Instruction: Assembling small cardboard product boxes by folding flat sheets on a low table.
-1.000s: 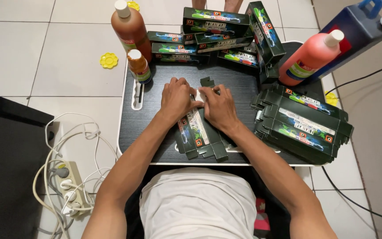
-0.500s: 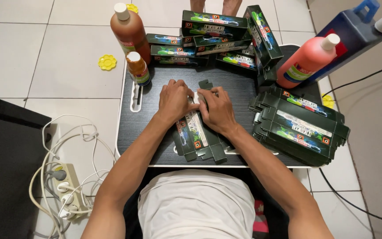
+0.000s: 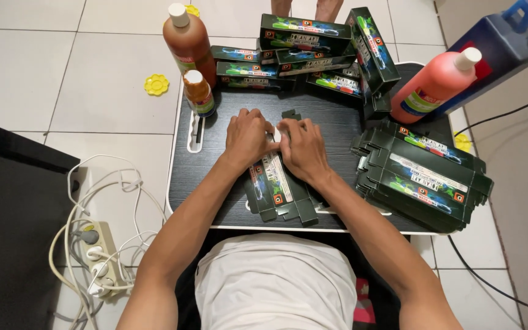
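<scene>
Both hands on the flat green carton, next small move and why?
Probably fold the far-end flaps shut: left hand and right hand both press the far end of the green carton, whose near flaps hang open, while finished cartons sit stacked behind.

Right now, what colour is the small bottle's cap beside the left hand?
White, on the small orange-brown bottle; the head view shows it best.

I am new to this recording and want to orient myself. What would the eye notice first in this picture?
First, the left hand and right hand pressed together on a flat dark green carton in the middle of the black lap table. Next, the stack of flat cartons at its right edge, and the big brown bottle at the far left corner.
</scene>
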